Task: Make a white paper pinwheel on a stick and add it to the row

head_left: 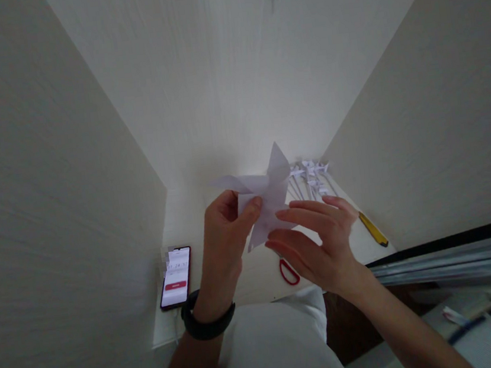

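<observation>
A white folded paper pinwheel (268,190) is held up in front of me over a small white table (186,215). My left hand (225,234), with a black wristband, pinches the paper's left side between thumb and fingers. My right hand (319,240) has its fingers stretched out, fingertips resting against the paper's lower right flap.
A phone (176,276) with a lit screen lies at the table's left edge. Red-handled scissors (288,271) lie under my right hand. Several finished paper pinwheels on sticks (310,179) lie at the back right, a yellow cutter (373,229) beside them. Walls close in on both sides.
</observation>
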Demonstrator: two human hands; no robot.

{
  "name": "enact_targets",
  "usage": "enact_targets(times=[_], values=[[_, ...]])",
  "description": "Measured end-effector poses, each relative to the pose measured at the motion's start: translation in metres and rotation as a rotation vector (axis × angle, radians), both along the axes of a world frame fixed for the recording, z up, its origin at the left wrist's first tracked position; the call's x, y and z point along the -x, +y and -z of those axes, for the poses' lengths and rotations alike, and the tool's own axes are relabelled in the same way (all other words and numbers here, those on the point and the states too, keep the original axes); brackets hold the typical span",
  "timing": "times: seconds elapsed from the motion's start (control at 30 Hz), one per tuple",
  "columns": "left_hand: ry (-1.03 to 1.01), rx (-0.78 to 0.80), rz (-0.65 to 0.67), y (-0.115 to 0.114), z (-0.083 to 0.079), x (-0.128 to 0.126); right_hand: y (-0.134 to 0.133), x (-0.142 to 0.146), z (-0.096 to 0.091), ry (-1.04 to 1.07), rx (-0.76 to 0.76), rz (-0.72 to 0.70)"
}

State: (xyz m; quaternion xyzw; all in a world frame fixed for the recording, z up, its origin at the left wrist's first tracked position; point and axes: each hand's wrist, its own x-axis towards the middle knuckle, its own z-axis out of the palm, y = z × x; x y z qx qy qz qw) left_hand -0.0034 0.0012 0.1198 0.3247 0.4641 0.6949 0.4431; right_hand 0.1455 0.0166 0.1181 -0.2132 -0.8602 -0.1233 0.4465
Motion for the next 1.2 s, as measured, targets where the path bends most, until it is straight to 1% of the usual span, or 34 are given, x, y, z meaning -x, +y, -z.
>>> enact_targets(times=[0.17,0.4,0.5,0.7,0.93,1.07,1.2], values=[[-0.006,-0.002,0.002,-0.001,-0.001,0.000,-0.003,0.001,-0.001,0.025,-0.044,0.008],[-0.013,-0.010,0.050,-0.005,-0.003,-0.001,-0.011,0.006,-0.009,0.068,-0.029,0.076],[-0.006,-0.039,0.044,-0.005,-0.005,-0.002,-0.012,0.006,-0.011,0.116,0.045,0.077],[0.080,-0.105,0.024,-0.006,-0.003,-0.003,-0.009,0.006,-0.012,0.324,0.170,0.015],[0.108,-0.146,0.022,-0.010,-0.004,-0.004,-0.009,0.012,-0.019,0.469,0.331,-0.033],[0.119,-0.162,0.038,-0.012,-0.004,-0.004,-0.008,0.012,-0.023,0.489,0.419,-0.004],[0.161,-0.173,0.035,-0.013,-0.005,-0.003,-0.007,0.010,-0.025,0.441,0.461,0.041]])
